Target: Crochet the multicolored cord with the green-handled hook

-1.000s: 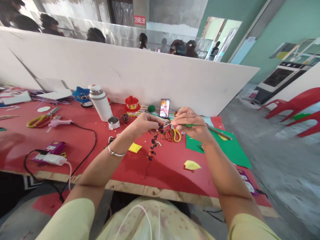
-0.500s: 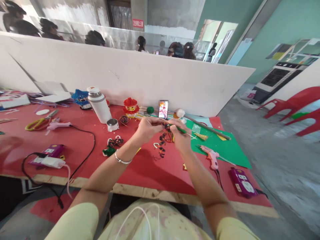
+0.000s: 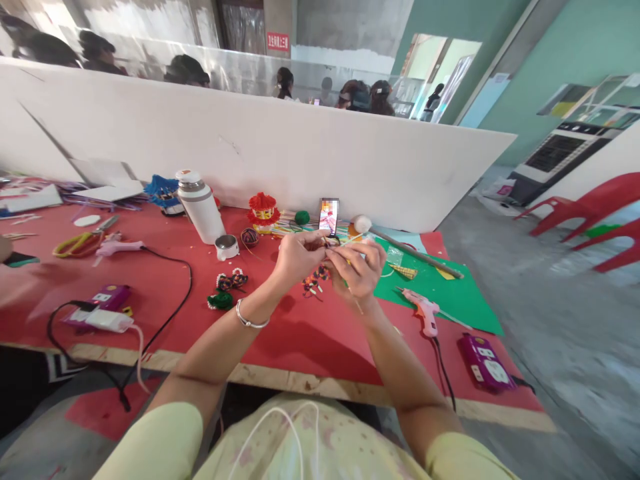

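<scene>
In front of the phone, my left hand (image 3: 300, 257) is closed in a pinch at the top of a small dark multicoloured yarn piece. The yarn piece (image 3: 316, 280), mottled orange, purple and black with pale tips at its lower end, hangs below my fingers. My right hand (image 3: 357, 267) meets the left at fingertip height, its fingers curled and pressed together. A thin pale strand or stick shows at that hand, but its kind is unclear. The propped phone (image 3: 328, 217) displays a picture just behind my hands.
Left of my hands are a white thermos (image 3: 203, 213), its metal cup (image 3: 227, 247), a yarn ball (image 3: 249, 237) and beaded yarn pieces (image 3: 231, 280). Right are a pink glue gun (image 3: 425, 312), a green sheet (image 3: 470, 293) and a purple power strip (image 3: 484, 363). A white board (image 3: 250, 147) stands behind.
My right hand has turned, its fingers now raised and curled; the green-handled tool seen in it earlier no longer shows. The yarn piece hangs further left. Another person's hand appears at far left.
</scene>
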Motion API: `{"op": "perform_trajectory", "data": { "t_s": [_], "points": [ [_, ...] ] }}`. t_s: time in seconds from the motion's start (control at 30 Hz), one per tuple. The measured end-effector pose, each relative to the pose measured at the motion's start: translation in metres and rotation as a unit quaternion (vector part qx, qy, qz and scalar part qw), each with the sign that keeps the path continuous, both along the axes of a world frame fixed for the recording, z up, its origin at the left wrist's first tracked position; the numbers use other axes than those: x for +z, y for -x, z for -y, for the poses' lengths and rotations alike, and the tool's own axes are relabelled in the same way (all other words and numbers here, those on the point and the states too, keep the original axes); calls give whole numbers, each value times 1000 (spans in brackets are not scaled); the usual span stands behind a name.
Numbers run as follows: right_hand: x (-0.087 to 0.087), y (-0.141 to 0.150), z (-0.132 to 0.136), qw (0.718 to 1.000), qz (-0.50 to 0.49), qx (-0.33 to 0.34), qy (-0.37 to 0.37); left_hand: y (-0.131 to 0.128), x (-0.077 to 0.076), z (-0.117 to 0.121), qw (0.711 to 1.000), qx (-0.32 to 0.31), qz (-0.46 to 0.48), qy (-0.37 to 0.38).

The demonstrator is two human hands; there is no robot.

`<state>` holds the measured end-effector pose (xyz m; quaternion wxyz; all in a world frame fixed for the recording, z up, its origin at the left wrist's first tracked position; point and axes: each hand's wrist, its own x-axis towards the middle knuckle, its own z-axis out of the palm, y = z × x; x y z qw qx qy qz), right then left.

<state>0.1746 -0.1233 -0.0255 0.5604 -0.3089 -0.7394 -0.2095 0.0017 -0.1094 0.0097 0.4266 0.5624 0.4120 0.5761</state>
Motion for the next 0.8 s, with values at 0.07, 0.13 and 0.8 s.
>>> {"op": "perform_trajectory", "data": {
  "t_s": [0.07,0.13,0.8],
  "points": [
    [-7,4,1,998,7,-44,-50,-2,4,3,996,-42,73,35],
    [-10,7,0,996,-18,-47,-70,0,11,6,986,-89,124,65],
    [2,-11,-46,742,-371,410,379,29,29,7,980,-181,-57,-65]
  ]
}}
